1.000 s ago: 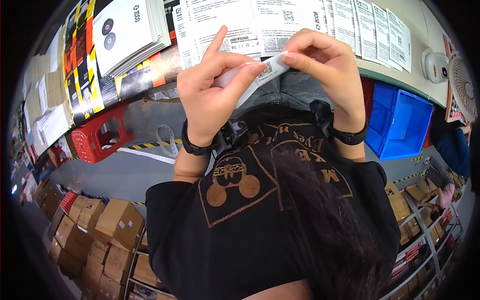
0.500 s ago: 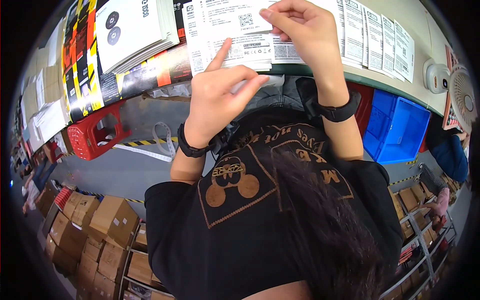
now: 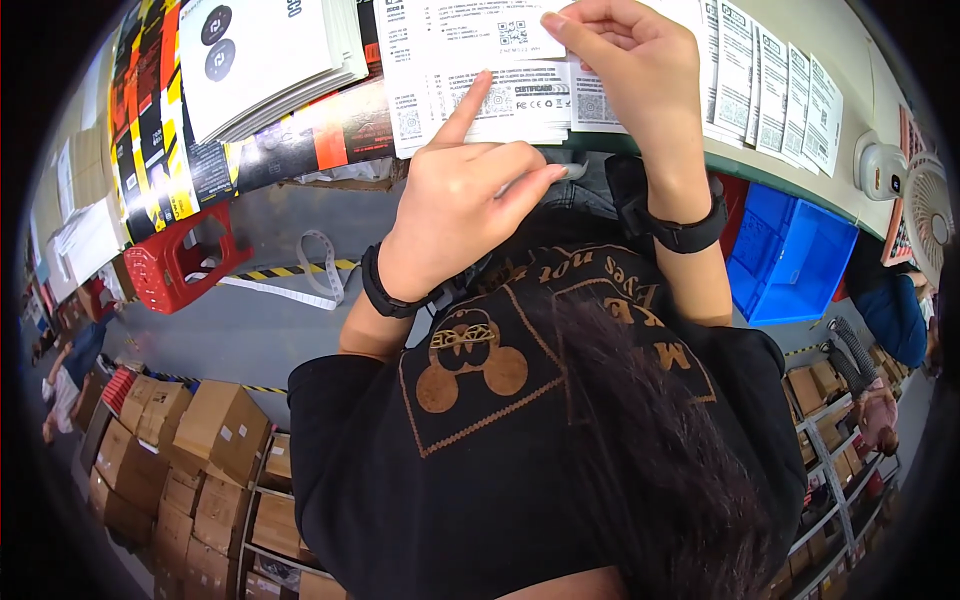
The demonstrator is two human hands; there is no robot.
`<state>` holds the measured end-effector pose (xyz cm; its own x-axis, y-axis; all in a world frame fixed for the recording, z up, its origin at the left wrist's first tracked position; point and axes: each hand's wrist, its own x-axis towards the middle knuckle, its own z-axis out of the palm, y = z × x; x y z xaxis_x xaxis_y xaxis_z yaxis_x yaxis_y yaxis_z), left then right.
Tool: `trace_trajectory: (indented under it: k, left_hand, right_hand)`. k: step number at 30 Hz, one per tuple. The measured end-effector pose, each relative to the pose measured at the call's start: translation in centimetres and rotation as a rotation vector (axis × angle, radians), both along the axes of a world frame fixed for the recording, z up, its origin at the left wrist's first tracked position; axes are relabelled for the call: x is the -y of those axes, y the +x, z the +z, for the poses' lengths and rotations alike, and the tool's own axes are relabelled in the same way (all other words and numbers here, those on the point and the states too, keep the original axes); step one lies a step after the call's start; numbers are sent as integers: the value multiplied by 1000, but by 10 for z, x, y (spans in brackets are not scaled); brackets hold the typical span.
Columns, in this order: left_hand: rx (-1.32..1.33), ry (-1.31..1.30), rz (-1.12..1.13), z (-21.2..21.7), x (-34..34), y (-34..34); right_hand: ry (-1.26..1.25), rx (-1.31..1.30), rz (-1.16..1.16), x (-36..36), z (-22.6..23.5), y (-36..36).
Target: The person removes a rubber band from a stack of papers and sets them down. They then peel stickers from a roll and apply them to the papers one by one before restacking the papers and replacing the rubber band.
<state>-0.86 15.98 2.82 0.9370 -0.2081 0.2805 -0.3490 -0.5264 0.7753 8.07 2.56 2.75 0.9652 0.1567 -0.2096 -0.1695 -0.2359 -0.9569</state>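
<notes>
A white printed sheet with a square code lies over a stack of similar white printed papers at the table's near edge. My right hand pinches the sheet's right edge between thumb and fingertips. Flat on the papers, just below the code, rests the outstretched index finger of my left hand. Its thumb points right, apart from the index, and its other fingers are loosely bent with nothing seen in them. Both wrists wear black bands.
White booklets are piled at left on a black, orange and yellow printed surface. Fanned white leaflets lie at right, near a small white fan. Below the table stand a red stool and a blue crate. Cardboard boxes fill shelves behind.
The papers and both hands appear slightly farther right in the picture, while the view has shifted a little. Finger contact with the sheet looks nearly the same.
</notes>
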Motion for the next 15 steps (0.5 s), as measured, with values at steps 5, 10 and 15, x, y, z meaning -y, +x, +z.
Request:
trace_trajectory:
  k: [5, 10, 15]
  left_hand:
    - [15, -9, -15, -1, -1, 1]
    - [-11, -7, -7, -1, 0, 1]
    - [-5, 15, 22, -2, 2, 1]
  right_hand:
    - [-54, 24, -10, 0, 2, -1]
    - [-300, 147, 25, -10, 17, -7]
    - [-670, 557, 9, -6, -1, -10]
